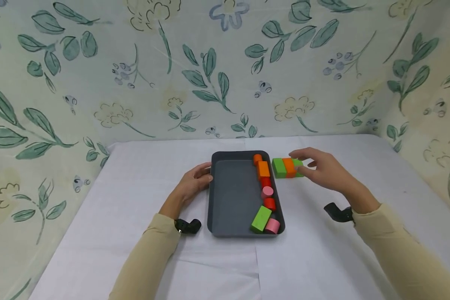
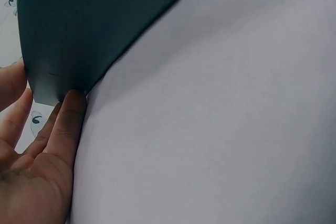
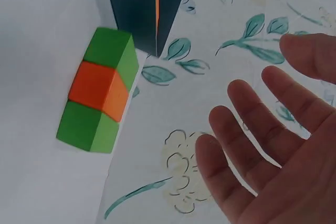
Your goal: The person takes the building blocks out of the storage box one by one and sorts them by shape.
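Bracing the gray baking tray [image 1: 228, 196], apparently for steadiness, your left hand [image 1: 193, 183] rests straightish fingers against its left side; your right hand [image 1: 326, 168], fingers spread, hovers near 3 rectangular blocks [image 1: 289, 168] just right of it.

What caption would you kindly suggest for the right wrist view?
Right hand near an orange block between two green blocks, a dark tray at top.
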Tool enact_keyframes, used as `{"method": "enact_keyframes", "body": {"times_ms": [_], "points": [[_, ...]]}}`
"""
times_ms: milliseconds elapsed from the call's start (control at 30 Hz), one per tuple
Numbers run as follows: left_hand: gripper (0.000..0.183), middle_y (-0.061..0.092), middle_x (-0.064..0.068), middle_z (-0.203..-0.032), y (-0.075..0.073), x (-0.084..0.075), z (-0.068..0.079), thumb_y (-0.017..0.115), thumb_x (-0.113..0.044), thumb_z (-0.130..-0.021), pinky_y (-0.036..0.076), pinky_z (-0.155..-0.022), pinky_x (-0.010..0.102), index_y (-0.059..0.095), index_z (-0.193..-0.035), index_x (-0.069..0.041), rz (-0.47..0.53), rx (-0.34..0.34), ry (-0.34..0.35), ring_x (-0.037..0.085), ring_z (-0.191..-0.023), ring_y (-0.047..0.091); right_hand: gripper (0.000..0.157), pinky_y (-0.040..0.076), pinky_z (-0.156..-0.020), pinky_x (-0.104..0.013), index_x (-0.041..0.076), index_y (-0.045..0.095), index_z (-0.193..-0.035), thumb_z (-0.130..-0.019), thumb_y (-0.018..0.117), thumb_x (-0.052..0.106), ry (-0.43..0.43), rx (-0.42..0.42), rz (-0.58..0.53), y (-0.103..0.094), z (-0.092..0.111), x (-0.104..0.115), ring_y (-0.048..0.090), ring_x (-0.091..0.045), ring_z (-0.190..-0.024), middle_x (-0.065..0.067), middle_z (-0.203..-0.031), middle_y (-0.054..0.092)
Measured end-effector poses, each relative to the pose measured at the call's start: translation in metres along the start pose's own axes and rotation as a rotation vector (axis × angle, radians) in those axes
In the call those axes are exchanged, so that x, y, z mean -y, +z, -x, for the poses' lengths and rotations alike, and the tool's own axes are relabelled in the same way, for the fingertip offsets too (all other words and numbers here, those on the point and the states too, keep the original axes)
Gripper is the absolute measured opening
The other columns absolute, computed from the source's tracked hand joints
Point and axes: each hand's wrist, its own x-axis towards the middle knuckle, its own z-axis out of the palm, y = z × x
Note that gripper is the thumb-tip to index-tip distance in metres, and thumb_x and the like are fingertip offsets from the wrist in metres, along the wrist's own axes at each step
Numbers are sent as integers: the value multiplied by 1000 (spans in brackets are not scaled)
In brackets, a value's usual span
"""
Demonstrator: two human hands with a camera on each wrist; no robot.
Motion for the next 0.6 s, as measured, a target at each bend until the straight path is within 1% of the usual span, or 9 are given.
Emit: {"method": "enact_keyframes", "body": {"times_ms": [100, 167, 233, 333, 433, 533, 600], "points": [[59, 41, 9, -157, -1, 1, 1, 61, -6, -96, 37, -120, 44, 43, -150, -20, -5, 5, 12, 28, -142, 46, 39, 54, -95, -56, 7, 60, -132, -94, 65, 14, -49, 31, 27, 6, 12, 12, 58, -35, -117, -16, -130, 64], [60, 41, 9, -157, -1, 1, 1, 61, -6, -96, 37, -120, 44, 42, -150, -20, -5, 5, 18, 28, -142, 45, 39, 55, -93, -55, 7, 61, -130, -93, 67, 14, -79, 74, 40, 11, 18, 17, 60, -33, -113, -14, -125, 67], [59, 41, 10, -157, -1, 1, 1, 61, -6, -96, 37, -120, 44, 42, -150, -20, 1, -1, 18, 29, -142, 46, 38, 56, -93, -53, 8, 62, -129, -92, 69, 15, -100, 129, 49, 17, 20, 20, 61, -31, -111, -12, -121, 69], [59, 42, 10, -156, -1, 2, 1, 61, -5, -96, 37, -120, 44, 43, -150, -20, 0, -5, 17, 29, -142, 46, 33, 57, -92, -50, 9, 65, -123, -91, 70, 13, -130, 187, 62, 28, 21, 23, 63, -28, -107, -8, -116, 70], [59, 42, 10, -156, -1, 2, 0, 60, -5, -96, 37, -120, 45, 42, -150, -20, 2, 6, 19, 29, -142, 45, 28, 58, -89, -42, 11, 69, -117, -89, 72, 13, -155, 208, 95, 42, 21, 28, 64, -21, -101, -2, -108, 71], [59, 41, 11, -157, -1, 2, 1, 60, -5, -96, 36, -120, 46, 41, -151, -19, 7, 18, 27, 30, -143, 45, 22, 57, -84, -34, 13, 72, -110, -88, 73, 15, -196, 221, 132, 54, 20, 37, 60, -15, -94, 4, -100, 70], [59, 40, 11, -158, -1, 2, 1, 59, -5, -96, 35, -121, 46, 41, -151, -18, 12, 21, 29, 30, -143, 44, 19, 55, -80, -29, 14, 73, -106, -88, 74, 16, -228, 221, 166, 60, 21, 43, 56, -13, -91, 5, -96, 68]]}}
